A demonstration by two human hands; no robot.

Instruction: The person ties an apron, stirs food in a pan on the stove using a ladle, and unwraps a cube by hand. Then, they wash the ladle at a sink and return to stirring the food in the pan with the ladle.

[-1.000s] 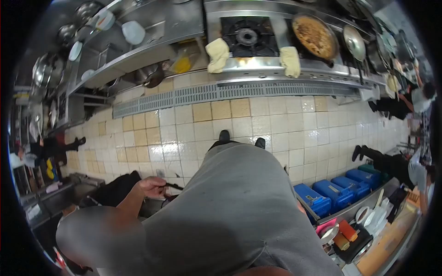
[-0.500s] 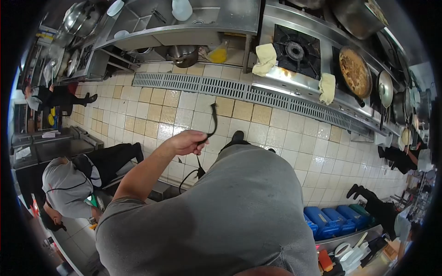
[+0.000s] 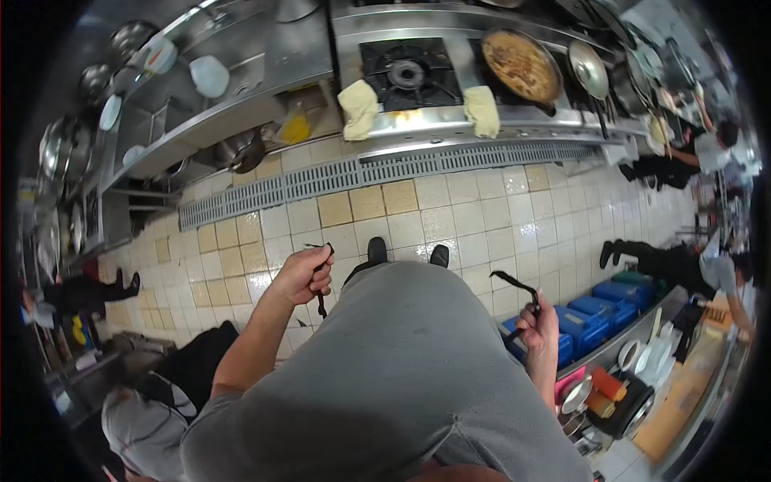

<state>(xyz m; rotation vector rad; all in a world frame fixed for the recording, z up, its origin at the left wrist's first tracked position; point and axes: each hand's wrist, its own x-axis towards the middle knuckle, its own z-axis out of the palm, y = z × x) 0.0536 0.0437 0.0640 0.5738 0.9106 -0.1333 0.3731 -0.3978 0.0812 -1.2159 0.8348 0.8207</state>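
Observation:
My left hand is closed around a black strap, whose short ends stick out above and below the fist. Out to the right, my right hand pinches another length of black strap; its loose end curls up and to the left. Both hands are held apart, one on each side of my grey shirt. Whether the two lengths join behind my body is hidden.
Ahead stands a stove with a burner, folded cloths and a pan of browned food. A floor grate runs before it. Blue bins are at right. A person is close at left; others stand farther off.
My right hand has come into view holding a black strap. My left hand has moved slightly left and down, its strap now bunched in the fist. The view has turned right.

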